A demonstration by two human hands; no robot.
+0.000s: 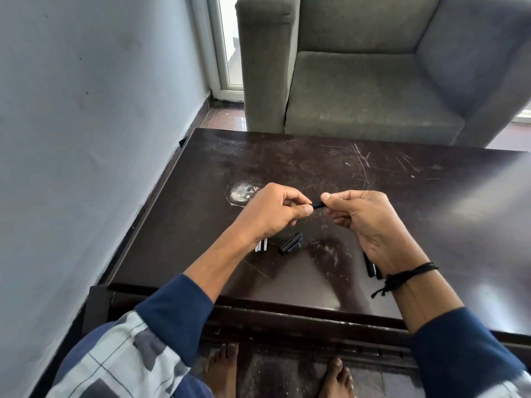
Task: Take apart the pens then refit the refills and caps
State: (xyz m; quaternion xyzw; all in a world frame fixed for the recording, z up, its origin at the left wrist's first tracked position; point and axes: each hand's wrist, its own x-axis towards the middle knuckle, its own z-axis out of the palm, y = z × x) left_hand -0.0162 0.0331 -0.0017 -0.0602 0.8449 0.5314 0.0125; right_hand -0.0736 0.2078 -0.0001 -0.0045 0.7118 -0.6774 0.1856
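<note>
Dark brown wood, scratched and glossy, forms the table [402, 179] beneath my hands. Its left edge runs close along a pale wall [86, 110], its far edge faces a grey armchair [373, 90], and its near edge lies just in front of my knees. A broad stretch of tabletop lies between my hands and the far and right edges. Near the left edge there is a round scuffed patch [240, 193].

My left hand [270, 214] and right hand [370, 222] are raised above the middle of the table, knuckles up and fingers curled. Between them is a black pen [317, 204], of which only a short length shows. Its long axis runs left to right, roughly parallel to the near edge. The left thumb and forefinger pinch its left end; the right thumb and forefinger pinch its right end.

A black cap [290, 243] lies on the table below the gap between the hands, slanting from the near left to the far right. A few pale thin pieces [261, 245], probably refills, lie side by side, partly hidden by my left wrist. More black pen parts [370, 267] show beside my right wrist, which wears a black cord band [408, 275].
</note>
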